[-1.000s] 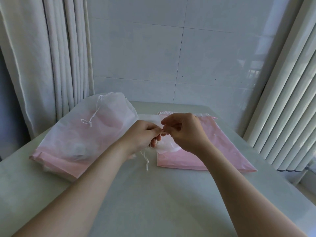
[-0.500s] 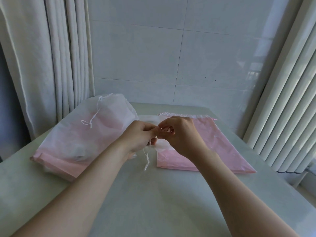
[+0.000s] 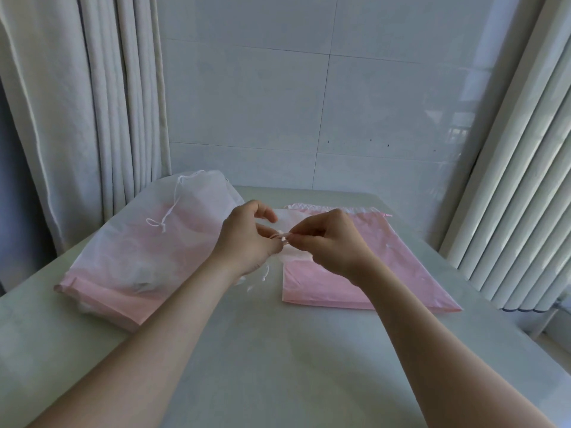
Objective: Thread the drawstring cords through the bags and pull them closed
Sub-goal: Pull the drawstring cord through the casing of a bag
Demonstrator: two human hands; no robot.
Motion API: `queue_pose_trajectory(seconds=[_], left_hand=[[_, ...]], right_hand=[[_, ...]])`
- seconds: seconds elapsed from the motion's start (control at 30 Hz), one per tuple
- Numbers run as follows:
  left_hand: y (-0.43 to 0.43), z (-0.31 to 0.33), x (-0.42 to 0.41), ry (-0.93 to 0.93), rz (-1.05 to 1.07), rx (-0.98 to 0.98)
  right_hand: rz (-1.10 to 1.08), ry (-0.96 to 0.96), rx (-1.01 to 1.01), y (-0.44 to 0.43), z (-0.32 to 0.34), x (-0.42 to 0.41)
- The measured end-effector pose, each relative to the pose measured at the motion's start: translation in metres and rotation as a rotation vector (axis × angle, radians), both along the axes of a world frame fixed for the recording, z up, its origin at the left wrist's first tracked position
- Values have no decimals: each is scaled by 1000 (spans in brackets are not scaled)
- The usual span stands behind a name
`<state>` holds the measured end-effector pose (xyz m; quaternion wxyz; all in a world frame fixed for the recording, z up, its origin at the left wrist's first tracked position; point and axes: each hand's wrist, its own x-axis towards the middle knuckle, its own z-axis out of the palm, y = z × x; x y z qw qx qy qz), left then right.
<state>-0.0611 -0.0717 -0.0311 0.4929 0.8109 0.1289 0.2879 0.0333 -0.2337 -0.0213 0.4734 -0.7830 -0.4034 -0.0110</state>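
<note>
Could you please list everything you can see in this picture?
Table: one, pale grey-green, under everything.
Bag pile: one, white bag over pink ones, table's left.
Tied cord: one, white, on the pile.
Pink bag: one, flat, table's right.
Small white bag: one, beneath the hands.
Loose cord: one, white, pinched between the hands, end dangling below the left.
Left curtain: one, white.
Right curtain: one, white, pleated.
Tiled wall: one, white, behind.
Left hand: pinches the loose cord.
Right hand: pinches it too.
</note>
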Motion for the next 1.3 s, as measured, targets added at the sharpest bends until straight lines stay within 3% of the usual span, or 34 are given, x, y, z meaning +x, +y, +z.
queue_pose_trajectory(seconds=[0.1,0.27,0.47,0.6,0.67,0.8,1.0,1.07,1.17,1.3], left_hand=[[5,-1,1,-94,66,52],[2,0,2,-189,71,152],[0,-8,4,-258,-97,335],[-5,2,-2,-216,-68,223],[-5,12,-3,-171,-98,49],[-6,27,-9,-300,-179,-337],[-13,33,-9,-377,-228,-671],[-11,30,-5,-307,-151,-597],[-6,21,0,-138,-49,-410],[3,12,-2,51,99,-107]], right_hand=[[90,362,111,-3,-1,1],[162,509,179,-4,-1,0],[121,572,255,-5,-5,6],[45,516,256,-3,-9,10],[-18,490,269,-4,-11,13],[-69,461,297,-10,-12,21],[-36,384,224,-7,-17,23],[-7,294,153,-7,-18,24],[-37,-37,-14,-9,-20,25],[-172,-295,-60,-12,-21,28]])
